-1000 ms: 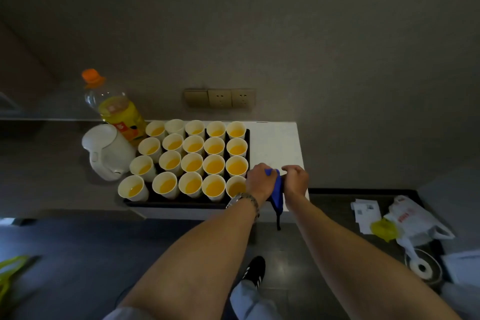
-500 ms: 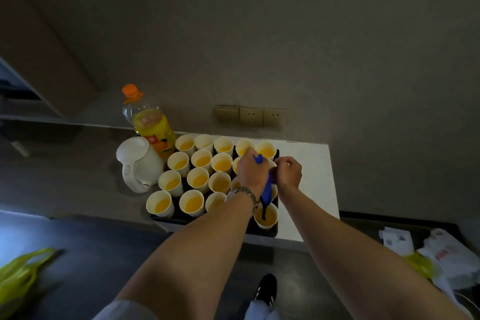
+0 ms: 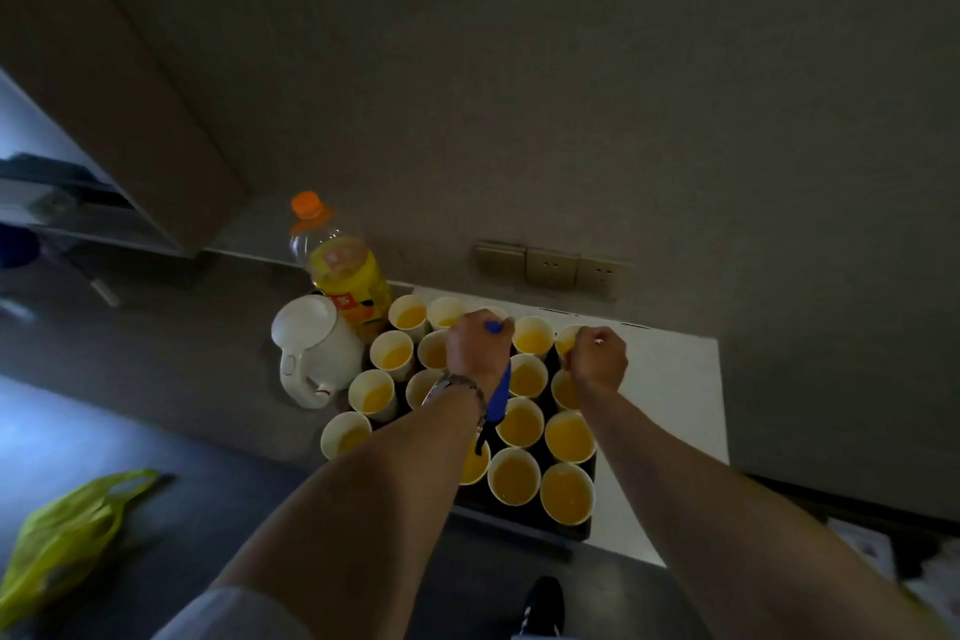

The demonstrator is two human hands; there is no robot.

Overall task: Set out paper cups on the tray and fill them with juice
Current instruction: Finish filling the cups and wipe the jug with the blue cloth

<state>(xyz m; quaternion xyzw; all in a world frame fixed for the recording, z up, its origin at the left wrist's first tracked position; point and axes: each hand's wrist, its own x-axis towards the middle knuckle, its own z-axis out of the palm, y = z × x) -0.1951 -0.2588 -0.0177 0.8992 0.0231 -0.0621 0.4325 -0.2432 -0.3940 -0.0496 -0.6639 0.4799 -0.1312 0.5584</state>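
Several white paper cups (image 3: 566, 492) filled with orange juice stand in rows on a dark tray (image 3: 569, 531) on a white table (image 3: 675, 395). My left hand (image 3: 475, 347) hovers over the middle of the tray and grips a blue object (image 3: 501, 392) that hangs down beside my wrist. My right hand (image 3: 597, 361) is curled into a fist above the cups at the tray's far right, apart from the left hand; whether it holds anything is hidden. An orange-capped juice bottle (image 3: 345, 270) stands behind the tray's far left corner.
A white kettle (image 3: 314, 351) stands left of the tray, in front of the bottle. Wall sockets (image 3: 550, 268) sit on the wall behind the table. A yellow-green plastic bag (image 3: 62, 541) lies on the dark floor at lower left. My shoe (image 3: 543, 605) shows below the table.
Both hands have moved from the table's front right edge up over the cups. They were together on the blue object; now they are apart and only the left hand holds it.
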